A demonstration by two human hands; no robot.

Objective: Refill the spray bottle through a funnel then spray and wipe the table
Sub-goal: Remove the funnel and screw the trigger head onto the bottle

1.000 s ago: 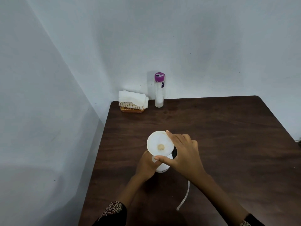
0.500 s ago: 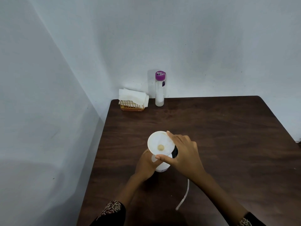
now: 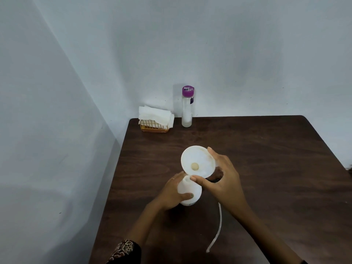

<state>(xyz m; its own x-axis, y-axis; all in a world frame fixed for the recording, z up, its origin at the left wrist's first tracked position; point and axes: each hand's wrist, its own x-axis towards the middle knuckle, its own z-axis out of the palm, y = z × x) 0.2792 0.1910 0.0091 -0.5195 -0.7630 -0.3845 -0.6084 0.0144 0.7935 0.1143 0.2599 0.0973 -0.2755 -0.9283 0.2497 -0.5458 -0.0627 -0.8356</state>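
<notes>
Now the left hand (image 3: pixel 172 193) wraps around the bottle (image 3: pixel 188 193) standing on the table (image 3: pixel 266 159), while the right hand (image 3: pixel 222 180) pinches the funnel (image 3: pixel 197 161) by its rim, tilted just above the bottle's open neck. A tube (image 3: pixel 217 229) lies nearby.

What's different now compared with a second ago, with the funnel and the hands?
The right hand has lifted the funnel off the spray bottle and tilted it away, so the bottle's mouth now shows. The left hand still grips the bottle. The purple-capped bottle, the tissue holder and the tube have not moved.
</notes>
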